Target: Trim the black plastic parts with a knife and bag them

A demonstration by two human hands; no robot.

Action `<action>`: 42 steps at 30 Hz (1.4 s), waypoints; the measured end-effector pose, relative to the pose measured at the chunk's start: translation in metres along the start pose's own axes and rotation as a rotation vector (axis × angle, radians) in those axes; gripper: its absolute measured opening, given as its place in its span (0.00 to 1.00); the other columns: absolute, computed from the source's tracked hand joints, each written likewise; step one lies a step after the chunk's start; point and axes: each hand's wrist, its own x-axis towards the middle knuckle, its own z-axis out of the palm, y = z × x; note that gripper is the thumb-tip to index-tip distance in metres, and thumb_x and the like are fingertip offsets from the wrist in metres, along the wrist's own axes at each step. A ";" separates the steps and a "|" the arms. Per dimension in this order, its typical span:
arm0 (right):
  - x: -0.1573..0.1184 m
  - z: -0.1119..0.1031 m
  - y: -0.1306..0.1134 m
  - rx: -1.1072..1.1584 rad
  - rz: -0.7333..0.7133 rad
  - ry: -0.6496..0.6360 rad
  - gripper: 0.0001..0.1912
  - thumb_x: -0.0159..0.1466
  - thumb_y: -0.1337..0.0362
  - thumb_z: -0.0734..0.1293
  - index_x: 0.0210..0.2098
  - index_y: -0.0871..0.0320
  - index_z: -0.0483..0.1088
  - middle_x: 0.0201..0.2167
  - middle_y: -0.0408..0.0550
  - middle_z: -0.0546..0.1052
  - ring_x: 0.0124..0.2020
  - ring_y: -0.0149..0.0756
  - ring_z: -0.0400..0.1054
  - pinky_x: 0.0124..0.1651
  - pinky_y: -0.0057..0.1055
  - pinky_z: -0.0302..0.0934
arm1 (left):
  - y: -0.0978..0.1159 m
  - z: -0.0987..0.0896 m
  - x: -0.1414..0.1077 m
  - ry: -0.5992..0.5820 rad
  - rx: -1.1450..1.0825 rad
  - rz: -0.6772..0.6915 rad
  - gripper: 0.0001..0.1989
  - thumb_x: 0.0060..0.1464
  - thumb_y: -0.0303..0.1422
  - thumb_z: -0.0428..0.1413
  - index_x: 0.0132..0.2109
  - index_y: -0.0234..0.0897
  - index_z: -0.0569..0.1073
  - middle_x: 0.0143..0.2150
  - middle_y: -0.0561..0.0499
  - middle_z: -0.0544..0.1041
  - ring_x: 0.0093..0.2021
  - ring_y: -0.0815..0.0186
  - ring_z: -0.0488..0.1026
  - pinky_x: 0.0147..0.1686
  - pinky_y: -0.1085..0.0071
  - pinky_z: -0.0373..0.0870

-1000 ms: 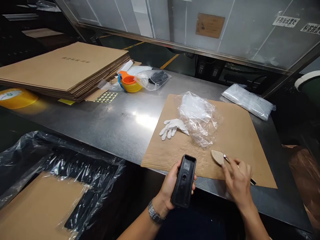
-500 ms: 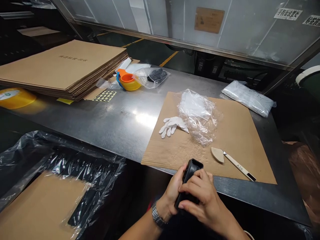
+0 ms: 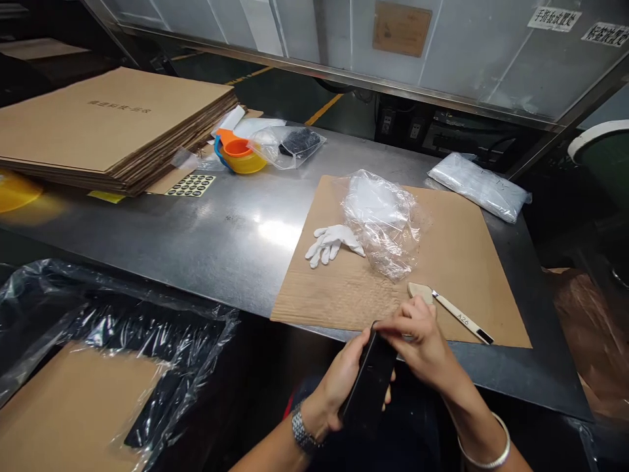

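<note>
Fingers of the left hand (image 3: 338, 381) were clamped around the black part (image 3: 372, 381), held by the near edge of the bench (image 3: 226, 252), long axis running near-left to far-right; its far end was met by bunched fingers of the right hand (image 3: 421, 339), their grip unclear.

A long, narrow black piece (image 3: 372, 383) was held clear of the counter (image 3: 221, 249), just in front of its near edge, with its far end directed toward the counter and slightly to the right. A dark, smooth-looking face was turned to the camera, and the lower end was lost in shadow. It was clasped from the left and beneath in the grip of the left hand (image 3: 341, 380), while its far end was met by the fingertips of the right hand (image 3: 422, 341).
</note>
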 end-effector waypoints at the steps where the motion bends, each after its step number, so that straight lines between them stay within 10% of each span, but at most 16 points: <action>1: 0.002 -0.001 0.004 -0.012 0.021 0.046 0.06 0.60 0.65 0.66 0.34 0.49 0.76 0.25 0.44 0.71 0.34 0.37 0.60 0.40 0.39 0.49 | 0.000 0.001 0.000 -0.003 0.008 -0.003 0.34 0.56 0.52 0.39 0.25 0.25 0.74 0.19 0.46 0.72 0.14 0.70 0.68 0.13 0.77 0.61; 6: -0.004 0.002 0.011 0.180 0.170 0.171 0.10 0.63 0.61 0.62 0.41 0.55 0.72 0.32 0.47 0.73 0.36 0.37 0.63 0.40 0.35 0.57 | 0.004 0.000 0.000 -0.022 -0.031 0.055 0.32 0.55 0.51 0.41 0.27 0.26 0.75 0.20 0.45 0.73 0.17 0.69 0.69 0.16 0.77 0.62; 14: -0.062 0.026 -0.018 0.421 0.437 -0.204 0.34 0.58 0.63 0.66 0.60 0.49 0.49 0.36 0.41 0.67 0.27 0.28 0.60 0.31 0.27 0.59 | 0.009 0.003 -0.003 0.074 -0.121 0.264 0.29 0.57 0.47 0.42 0.26 0.27 0.74 0.19 0.46 0.73 0.18 0.67 0.70 0.20 0.74 0.66; 23: -0.037 0.026 0.000 0.452 0.541 -0.028 0.16 0.60 0.62 0.61 0.47 0.58 0.58 0.17 0.33 0.63 0.19 0.28 0.62 0.24 0.25 0.54 | -0.004 0.002 0.006 0.035 -0.113 0.102 0.27 0.57 0.48 0.42 0.32 0.29 0.74 0.18 0.47 0.73 0.15 0.68 0.68 0.15 0.76 0.64; 42: -0.021 0.022 -0.004 0.506 0.492 0.084 0.13 0.65 0.58 0.56 0.42 0.59 0.66 0.18 0.39 0.71 0.17 0.29 0.67 0.22 0.23 0.59 | 0.002 -0.004 0.006 -0.142 -0.175 0.041 0.31 0.57 0.49 0.39 0.31 0.26 0.75 0.25 0.46 0.74 0.18 0.68 0.72 0.17 0.75 0.66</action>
